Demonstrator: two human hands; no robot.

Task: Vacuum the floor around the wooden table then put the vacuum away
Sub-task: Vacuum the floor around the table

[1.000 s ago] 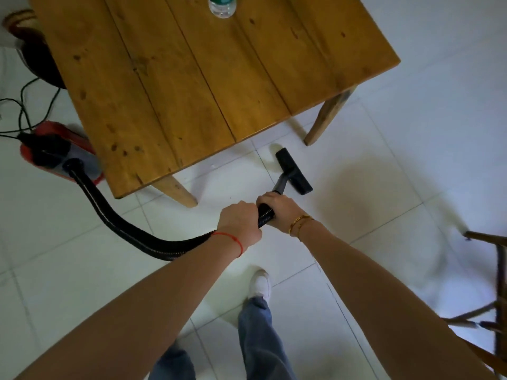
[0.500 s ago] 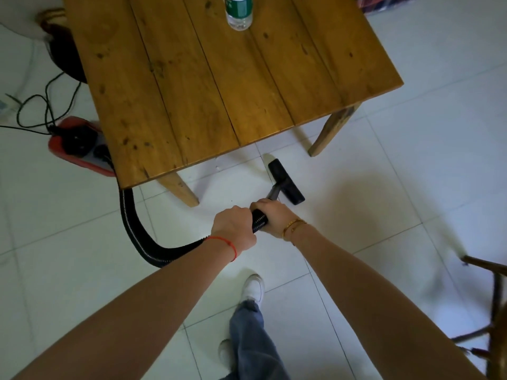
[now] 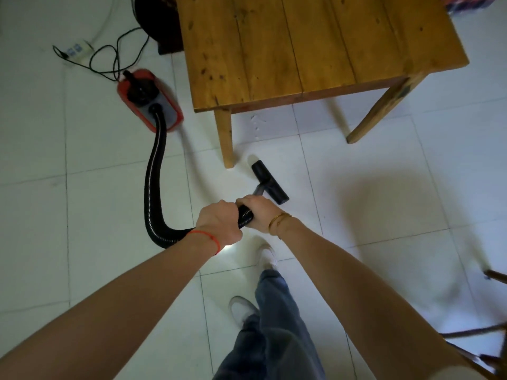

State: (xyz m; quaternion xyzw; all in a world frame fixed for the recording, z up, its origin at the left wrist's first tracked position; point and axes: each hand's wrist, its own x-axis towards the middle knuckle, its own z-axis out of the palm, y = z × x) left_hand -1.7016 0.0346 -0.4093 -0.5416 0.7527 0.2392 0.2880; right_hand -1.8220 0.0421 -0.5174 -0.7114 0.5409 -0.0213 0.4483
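Nozzle (image 3: 270, 181) beside table (image 3: 301, 50) leg; vacuum (image 3: 149, 98) left.

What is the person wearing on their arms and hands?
Both forearms are bare, with no sleeves in view and no gloves. The left hand has a thin red string bracelet around its wrist. The right hand has a slim gold bracelet at its wrist. No rings or a watch can be seen.

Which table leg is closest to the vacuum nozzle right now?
The near-left leg: the black nozzle sits on the tile just right of its foot. The near-right leg stands farther off, across bare floor.
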